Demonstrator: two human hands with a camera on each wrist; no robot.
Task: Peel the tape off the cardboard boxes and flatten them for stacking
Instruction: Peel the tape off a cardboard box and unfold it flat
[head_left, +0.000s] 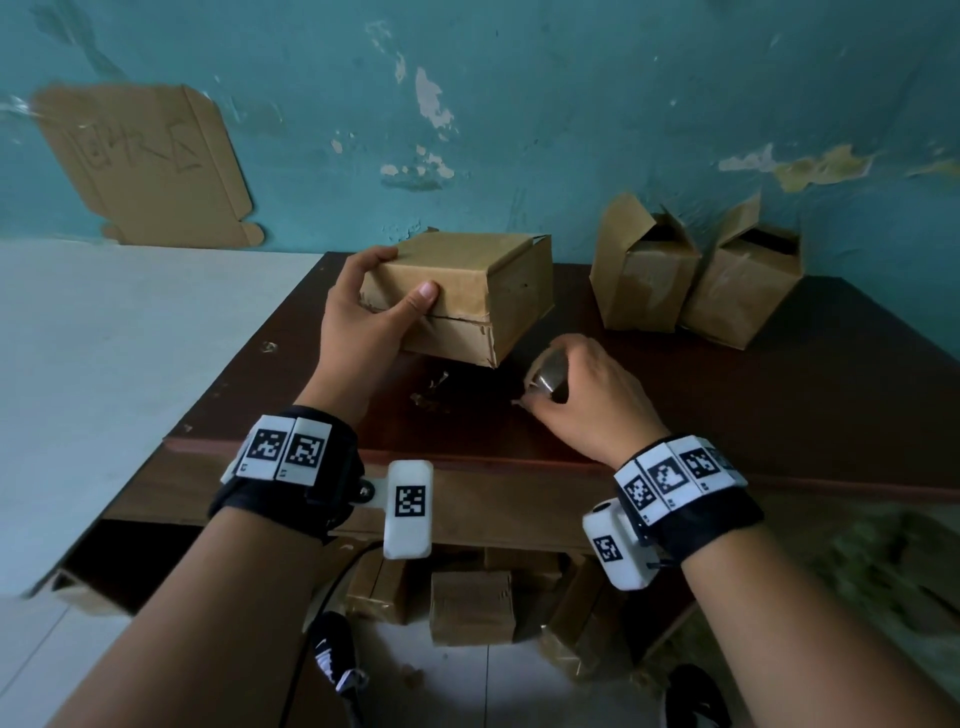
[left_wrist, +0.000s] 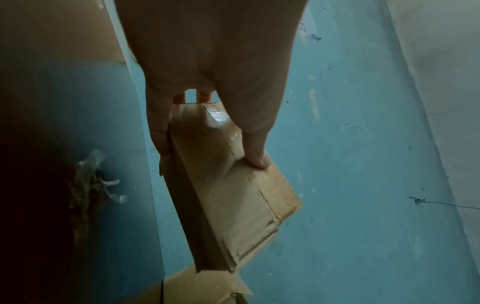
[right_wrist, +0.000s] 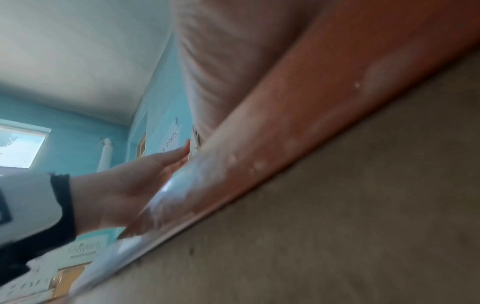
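Box lifted in your left hand, peeled tape wadded in your right.

Your left hand (head_left: 363, 306) clamps the closed cardboard box (head_left: 467, 291), thumb on the front flap and fingers over its top, tilting it off the table (head_left: 779, 395), likely to reach the seam; your right hand (head_left: 576, 384) curls around a tape wad (head_left: 545, 375), keeping it clear; two opened boxes (head_left: 696, 280) wait behind.

closed box (head_left: 470, 291): brown cardboard, lifted clear of the bench, tilted, seam with glossy tape facing the camera | two open boxes (head_left: 693, 275): brown, upright, top flaps raised, side by side, touching, at the bench's far right | peeled tape strip (head_left: 545, 371): curled, glossy, near the closed box's lower corner
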